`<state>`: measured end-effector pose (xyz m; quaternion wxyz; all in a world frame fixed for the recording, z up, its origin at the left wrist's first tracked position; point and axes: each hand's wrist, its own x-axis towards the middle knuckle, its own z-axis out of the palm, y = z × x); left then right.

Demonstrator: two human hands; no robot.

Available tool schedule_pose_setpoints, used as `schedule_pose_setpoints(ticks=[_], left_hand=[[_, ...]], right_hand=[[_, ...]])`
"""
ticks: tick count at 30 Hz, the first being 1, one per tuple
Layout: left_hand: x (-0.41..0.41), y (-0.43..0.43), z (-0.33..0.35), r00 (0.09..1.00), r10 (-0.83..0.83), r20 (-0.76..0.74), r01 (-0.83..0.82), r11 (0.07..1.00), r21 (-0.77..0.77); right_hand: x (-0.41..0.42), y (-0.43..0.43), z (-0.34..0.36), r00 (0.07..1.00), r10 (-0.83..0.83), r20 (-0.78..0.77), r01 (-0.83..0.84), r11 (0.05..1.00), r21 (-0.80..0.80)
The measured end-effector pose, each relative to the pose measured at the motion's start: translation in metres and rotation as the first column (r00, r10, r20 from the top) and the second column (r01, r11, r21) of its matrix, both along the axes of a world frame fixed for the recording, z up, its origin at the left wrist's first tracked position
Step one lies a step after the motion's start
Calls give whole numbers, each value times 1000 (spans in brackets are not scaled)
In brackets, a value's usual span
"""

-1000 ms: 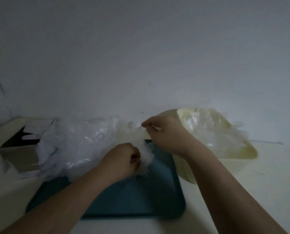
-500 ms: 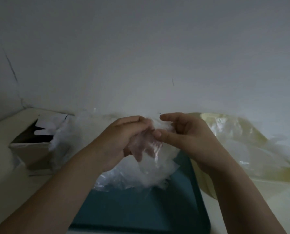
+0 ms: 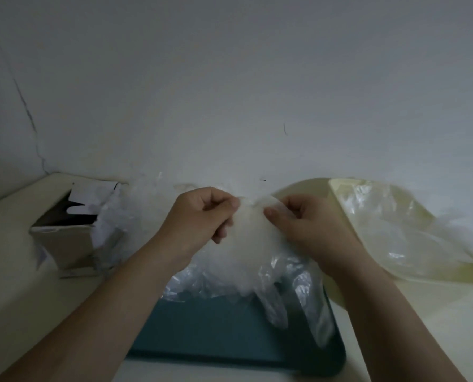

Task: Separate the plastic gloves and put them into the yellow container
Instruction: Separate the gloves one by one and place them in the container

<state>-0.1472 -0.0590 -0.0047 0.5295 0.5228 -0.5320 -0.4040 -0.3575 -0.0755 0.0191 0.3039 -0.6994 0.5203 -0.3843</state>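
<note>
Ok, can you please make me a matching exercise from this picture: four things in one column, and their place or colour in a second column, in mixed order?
Things:
1. cardboard box
2. tray
3. yellow container
4. bunch of gloves

Descriptions:
A. pinched by the left hand and the right hand
B. dark teal, below the hands
C. far left, near the wall
D. on the right, with loose gloves inside

Pairs: 1-C, 2-B, 3-D, 4-A

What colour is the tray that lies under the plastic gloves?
The tray is dark teal, a blue-green; the head view shows it best.
</note>
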Motion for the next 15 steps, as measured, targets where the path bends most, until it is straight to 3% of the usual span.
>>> schedule_pose_setpoints(ticks=[2, 3, 5, 7, 8, 10, 13, 15], left_hand=[[5, -4, -9, 941, 129, 312, -94, 988, -122], [3, -4, -13, 874, 93, 477, -32, 990, -136], [-6, 0, -23, 676, -103, 730, 147, 989, 3], [-15, -1, -36, 493, -204, 846, 203, 972, 116], [-17, -1, -40, 454, -203, 868, 213, 970, 115], [-15, -5, -45, 486, -185, 854, 220, 972, 86], [-9, -6, -38, 668, -190, 719, 186, 979, 86], [-8, -5, -28, 740, -185, 647, 171, 982, 85]], right_hand=[[-5, -2, 6, 990, -39, -136, 28, 996, -84], [-6, 0, 10, 979, -24, -200, 5, 996, -91], [-8, 5, 17, 949, 51, -311, -68, 997, -46], [-9, 10, 21, 919, 134, -371, -139, 990, 14], [-10, 11, 22, 905, 169, -390, -167, 985, 39], [-13, 13, 24, 857, 248, -451, -227, 969, 101], [-19, 17, 29, 791, 343, -507, -291, 939, 181], [-21, 19, 34, 766, 357, -534, -318, 933, 169]])
